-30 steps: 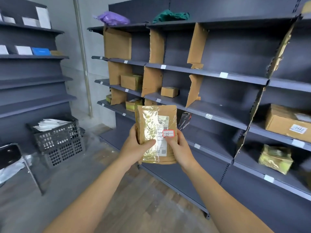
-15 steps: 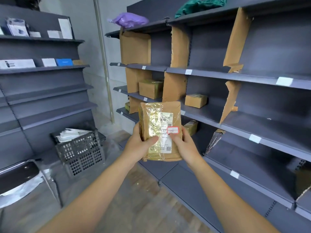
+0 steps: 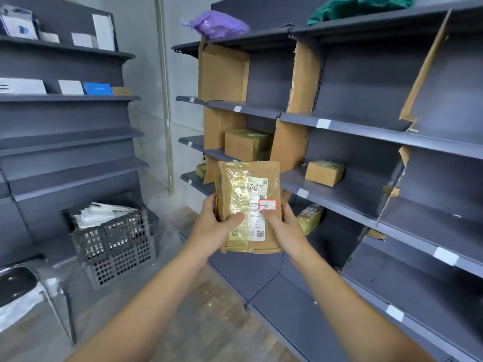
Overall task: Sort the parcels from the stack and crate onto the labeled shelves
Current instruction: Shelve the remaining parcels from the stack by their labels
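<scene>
Though in hands (image 3: pixel 213 227) (image 3: pixel 288 227), parcel (image 3: pixel 235 176) label (image 3: pixel 257 190) illegible.

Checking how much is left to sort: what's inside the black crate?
The black crate holds piled white flat parcels; anything beneath them is covered.

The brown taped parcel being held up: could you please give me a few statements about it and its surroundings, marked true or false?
1. The left hand and right hand both hold the brown tape-wrapped paper parcel. True.
2. Its red-edged white sticker lies beside the left hand. False: it lies just above the right hand's thumb.
3. The black plastic lattice crate holds nothing. False: white packets lie in it.
4. A purple plastic bag lies on the top shelf. True.
</scene>
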{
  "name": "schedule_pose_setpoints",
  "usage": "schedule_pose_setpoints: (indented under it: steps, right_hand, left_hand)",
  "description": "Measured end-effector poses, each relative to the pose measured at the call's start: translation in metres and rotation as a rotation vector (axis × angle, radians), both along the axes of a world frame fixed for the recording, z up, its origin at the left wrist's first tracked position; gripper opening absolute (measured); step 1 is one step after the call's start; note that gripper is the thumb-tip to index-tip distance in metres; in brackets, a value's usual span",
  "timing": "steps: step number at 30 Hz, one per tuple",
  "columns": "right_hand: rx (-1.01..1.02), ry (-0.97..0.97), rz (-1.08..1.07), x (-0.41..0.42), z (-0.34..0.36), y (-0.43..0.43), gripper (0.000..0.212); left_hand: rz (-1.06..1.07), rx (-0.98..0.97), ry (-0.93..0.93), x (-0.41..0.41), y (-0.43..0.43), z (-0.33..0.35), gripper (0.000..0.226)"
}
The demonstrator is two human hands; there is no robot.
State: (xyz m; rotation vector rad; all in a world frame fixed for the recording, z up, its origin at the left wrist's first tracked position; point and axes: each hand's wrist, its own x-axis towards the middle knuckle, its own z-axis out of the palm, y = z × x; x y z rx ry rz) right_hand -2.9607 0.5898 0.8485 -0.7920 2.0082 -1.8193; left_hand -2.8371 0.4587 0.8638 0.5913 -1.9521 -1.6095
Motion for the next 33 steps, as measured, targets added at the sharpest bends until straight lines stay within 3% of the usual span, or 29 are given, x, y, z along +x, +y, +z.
schedule_pose_setpoints:
  steps: [12,16,25,33]
  right_hand:
    - [-0.098,0.011,-0.056,-0.019,0.047,-0.258,0.027]
    - [-0.116,0.004,-0.04,-0.019,0.048,-0.338,0.036]
    - [-0.134,0.016,-0.005,-0.036,0.048,-0.462,0.037]
    - [-0.177,-0.02,0.004,-0.106,0.042,-0.561,0.038]
  left_hand:
    - [0.037,-0.064,0.139,-0.018,-0.249,0.016,0.061]
    - [0.072,-0.099,0.152,-0.012,-0.322,0.026,0.061]
    - [0.094,-0.134,0.142,-0.028,-0.439,0.02,0.066]
    - [0.117,-0.181,0.12,-0.096,-0.528,0.018,0.063]
